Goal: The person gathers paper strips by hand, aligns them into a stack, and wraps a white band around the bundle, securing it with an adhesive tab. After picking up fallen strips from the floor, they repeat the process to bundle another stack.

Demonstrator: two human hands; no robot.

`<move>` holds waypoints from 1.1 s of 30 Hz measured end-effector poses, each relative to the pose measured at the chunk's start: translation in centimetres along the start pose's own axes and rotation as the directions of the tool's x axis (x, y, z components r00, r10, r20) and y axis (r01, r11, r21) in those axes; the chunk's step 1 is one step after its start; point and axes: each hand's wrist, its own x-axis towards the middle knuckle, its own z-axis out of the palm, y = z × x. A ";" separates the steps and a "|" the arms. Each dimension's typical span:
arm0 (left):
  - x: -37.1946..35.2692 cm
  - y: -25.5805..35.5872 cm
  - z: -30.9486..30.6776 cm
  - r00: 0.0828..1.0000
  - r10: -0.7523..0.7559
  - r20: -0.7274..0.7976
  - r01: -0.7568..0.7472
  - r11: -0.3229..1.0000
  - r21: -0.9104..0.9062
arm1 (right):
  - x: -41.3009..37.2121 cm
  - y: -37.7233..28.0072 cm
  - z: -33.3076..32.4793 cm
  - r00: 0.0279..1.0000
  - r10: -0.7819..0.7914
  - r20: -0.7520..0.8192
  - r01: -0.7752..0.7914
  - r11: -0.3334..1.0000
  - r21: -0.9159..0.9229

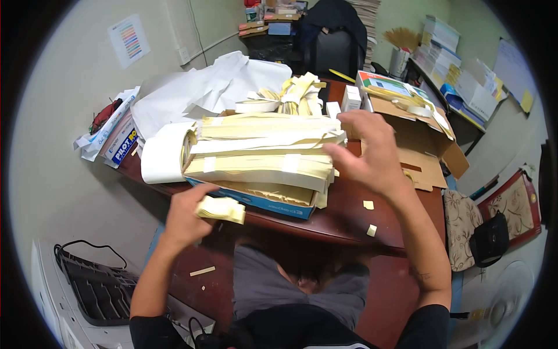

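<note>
A bundle of pale yellow paper strips (221,209) juts from my left hand (187,216), whose fingers are closed round its left end, in front of the desk edge. On the desk, a shallow blue box (250,200) holds long stacks of yellow strips (256,164) with white bands around them. My right hand (372,152) is raised at the right end of these stacks, thumb and fingers spread, fingertips close to the strip ends. A roll of white paper (165,154) stands against the left end of the box.
Behind the stacks lie a tangled heap of strips (299,93) and crumpled white paper (215,87). An open cardboard box (421,151) stands at the right. Small paper scraps (368,205) dot the desk (343,224). A printer-like machine (81,291) is at lower left, a patterned chair (463,227) at right.
</note>
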 end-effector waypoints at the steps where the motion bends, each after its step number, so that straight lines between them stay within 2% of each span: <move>1: -0.2 -0.3 1.1 0.998 0.053 -0.029 -0.052 0.999 0.010 | 1.0 -1.0 0.8 0.998 -0.064 0.023 0.064 0.998 0.011; 2: -0.3 -0.3 1.8 0.999 0.015 -0.034 -0.014 1.000 0.019 | 1.6 -2.2 1.6 0.996 -0.074 0.059 0.074 0.997 -0.004; 5: 0.0 1.2 3.1 0.990 -0.104 -0.099 0.104 0.995 -0.010 | 2.2 -5.3 2.7 0.935 -0.057 0.349 0.116 0.982 -0.149; 7: 0.7 1.1 4.3 0.965 0.106 -0.238 -0.098 0.994 0.045 | 2.4 -7.1 3.7 0.859 0.018 0.511 0.107 0.971 -0.214; 8: 0.8 0.8 4.6 0.972 0.104 -0.209 -0.094 0.994 0.059 | 2.3 -7.6 4.0 0.808 0.064 0.586 0.102 0.964 -0.246; 10: 0.7 0.3 4.9 0.985 0.093 -0.146 -0.081 0.993 0.087 | 1.0 -7.3 5.3 0.824 0.047 0.564 0.168 0.931 -0.324; 12: 1.0 0.3 5.0 0.985 0.089 -0.148 -0.082 0.995 0.049 | 0.2 -6.7 6.1 0.856 -0.007 0.516 0.222 0.908 -0.356; 18: 0.6 -0.4 5.1 0.980 0.099 -0.175 -0.115 0.990 -0.084 | -0.1 -6.4 5.0 0.880 -0.050 0.472 0.183 0.953 -0.240; 25: 1.1 -0.6 5.0 0.980 0.064 -0.188 -0.098 0.979 -0.180 | -0.2 -7.0 4.0 0.895 -0.061 0.441 0.182 0.954 -0.238; 28: 1.3 -0.1 5.2 0.976 0.039 -0.213 -0.077 0.982 -0.173 | 1.8 -7.2 3.2 0.855 -0.038 0.517 0.164 0.966 -0.200; 32: 1.4 -0.3 5.4 0.976 0.043 -0.216 -0.072 0.989 -0.128 | 4.9 -6.3 5.4 0.869 0.025 0.494 0.040 0.992 -0.120; 33: 1.3 -0.2 5.4 0.976 0.034 -0.215 -0.065 0.988 -0.138 | 5.6 -5.8 6.0 0.832 0.025 0.555 0.031 0.995 -0.091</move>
